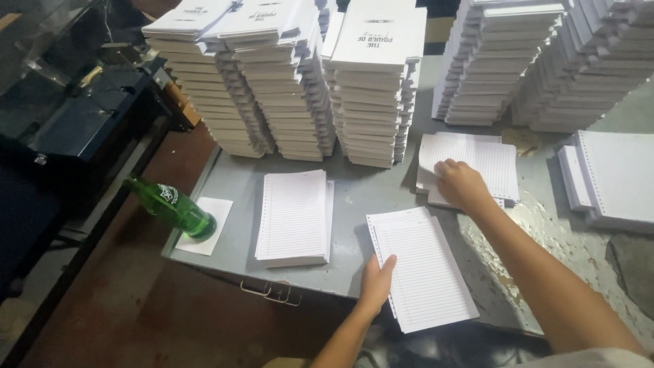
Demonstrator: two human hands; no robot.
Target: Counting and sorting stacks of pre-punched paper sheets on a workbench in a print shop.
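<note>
**Head view: collating punched, lined sheets at a grey metal table**

Nearest, the left hand (377,281) grips the near-left edge of a lined sheet bundle (422,269), thumb on top, steadying it at the table (354,197) front. Beyond, the right hand (460,184) lies curled on a low pile of ruled pages (477,160), fingertips apparently lifting a top leaf. Judged step: gathering sheets; next calls for a clean single-leaf separation. Left sit another ruled stack (294,217) and a green bottle (174,206); tall booklet stacks (371,88) stand behind.
</note>
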